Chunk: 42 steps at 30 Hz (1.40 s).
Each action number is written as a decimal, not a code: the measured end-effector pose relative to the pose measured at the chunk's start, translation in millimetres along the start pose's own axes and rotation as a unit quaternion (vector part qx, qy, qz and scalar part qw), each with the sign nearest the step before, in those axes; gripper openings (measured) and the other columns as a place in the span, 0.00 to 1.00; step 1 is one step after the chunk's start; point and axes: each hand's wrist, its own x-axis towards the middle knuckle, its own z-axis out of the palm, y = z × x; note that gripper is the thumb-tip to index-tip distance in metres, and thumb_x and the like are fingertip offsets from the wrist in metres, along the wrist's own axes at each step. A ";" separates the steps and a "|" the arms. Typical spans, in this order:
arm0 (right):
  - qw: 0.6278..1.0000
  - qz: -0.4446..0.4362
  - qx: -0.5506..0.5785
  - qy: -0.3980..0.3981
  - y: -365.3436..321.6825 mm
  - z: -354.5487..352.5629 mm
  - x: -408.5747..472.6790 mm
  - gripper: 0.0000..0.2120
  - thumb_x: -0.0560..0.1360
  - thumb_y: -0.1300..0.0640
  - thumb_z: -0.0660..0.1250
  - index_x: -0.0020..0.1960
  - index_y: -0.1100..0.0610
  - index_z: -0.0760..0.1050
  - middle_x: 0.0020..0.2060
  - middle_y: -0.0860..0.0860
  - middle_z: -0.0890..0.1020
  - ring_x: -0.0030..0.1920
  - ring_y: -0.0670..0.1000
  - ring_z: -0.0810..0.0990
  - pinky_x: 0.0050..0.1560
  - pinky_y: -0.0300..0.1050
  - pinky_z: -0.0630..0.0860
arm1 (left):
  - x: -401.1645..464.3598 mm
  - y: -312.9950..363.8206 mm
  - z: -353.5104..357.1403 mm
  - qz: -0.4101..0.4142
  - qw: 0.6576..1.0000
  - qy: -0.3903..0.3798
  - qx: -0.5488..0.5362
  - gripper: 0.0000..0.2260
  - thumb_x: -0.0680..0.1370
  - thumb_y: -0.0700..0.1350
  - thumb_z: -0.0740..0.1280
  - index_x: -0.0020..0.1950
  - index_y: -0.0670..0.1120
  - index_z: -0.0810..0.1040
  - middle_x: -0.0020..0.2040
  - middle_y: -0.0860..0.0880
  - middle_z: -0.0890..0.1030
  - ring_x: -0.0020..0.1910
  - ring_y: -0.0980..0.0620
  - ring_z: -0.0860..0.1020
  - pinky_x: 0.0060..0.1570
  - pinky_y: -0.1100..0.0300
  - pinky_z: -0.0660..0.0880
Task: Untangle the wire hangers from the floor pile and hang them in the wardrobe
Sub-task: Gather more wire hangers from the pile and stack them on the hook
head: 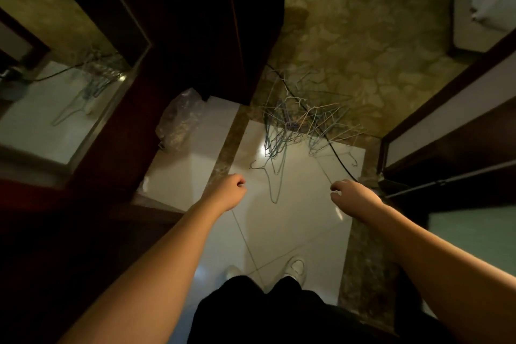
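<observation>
- A tangled pile of thin wire hangers (pixel 304 120), pale blue and white, lies where glossy white tile meets mottled stone floor (pixel 363 45), right of the dark wooden wardrobe (pixel 195 22).
- A black cable (pixel 335 155) crosses the pile.
- The left hand (pixel 231 191) reaches forward, fingers curled; a held wire cannot be made out.
- The right hand (pixel 351 194) pinches a thin pale wire (pixel 324 173) leading from the pile.

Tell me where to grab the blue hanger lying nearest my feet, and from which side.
Take the blue hanger at its near end, coming from above on your side. That end lies free on the white tile, while its far end runs into the pile, so a grip there would likely snag others.
</observation>
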 end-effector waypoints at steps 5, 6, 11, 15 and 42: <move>1.000 0.026 0.013 -0.012 11.7 -13.4 50.5 0.19 0.79 0.50 0.57 0.68 0.52 0.72 0.66 0.51 0.74 0.61 0.54 0.75 0.59 0.51 0.75 | 62.9 26.9 -8.4 -0.005 1.000 -0.006 -0.003 0.17 0.79 0.47 0.59 0.68 0.52 0.75 0.63 0.47 0.78 0.56 0.46 0.78 0.52 0.57 0.74; 0.999 0.032 0.015 -0.017 13.3 -15.2 61.1 0.19 0.79 0.50 0.57 0.68 0.52 0.71 0.66 0.52 0.74 0.61 0.54 0.75 0.59 0.51 0.75 | 76.5 30.1 -10.3 -0.006 1.000 -0.006 0.005 0.17 0.79 0.47 0.59 0.67 0.51 0.75 0.64 0.47 0.78 0.57 0.45 0.77 0.53 0.57 0.73; 0.997 0.065 0.013 -0.046 20.2 -22.7 122.5 0.20 0.79 0.51 0.56 0.70 0.52 0.70 0.68 0.52 0.72 0.64 0.55 0.73 0.60 0.52 0.73 | 155.4 36.6 -21.6 -0.004 0.999 -0.025 0.034 0.14 0.81 0.45 0.58 0.64 0.47 0.75 0.62 0.45 0.78 0.56 0.44 0.77 0.55 0.53 0.75; 0.993 0.097 0.021 -0.068 24.4 -23.8 183.5 0.20 0.79 0.51 0.56 0.70 0.52 0.69 0.68 0.53 0.71 0.64 0.55 0.73 0.61 0.51 0.73 | 232.4 37.0 -26.6 0.000 0.998 -0.052 0.036 0.13 0.82 0.45 0.58 0.64 0.45 0.75 0.62 0.43 0.78 0.57 0.43 0.76 0.54 0.55 0.72; 0.991 -0.111 -0.011 -0.073 24.8 275.7 670.8 0.16 0.80 0.55 0.59 0.66 0.55 0.73 0.65 0.54 0.72 0.64 0.56 0.72 0.63 0.49 0.70 | 620.9 -119.7 369.0 -0.248 0.952 -0.115 -0.136 0.09 0.80 0.42 0.63 0.55 0.39 0.76 0.54 0.43 0.79 0.53 0.45 0.78 0.49 0.59 0.72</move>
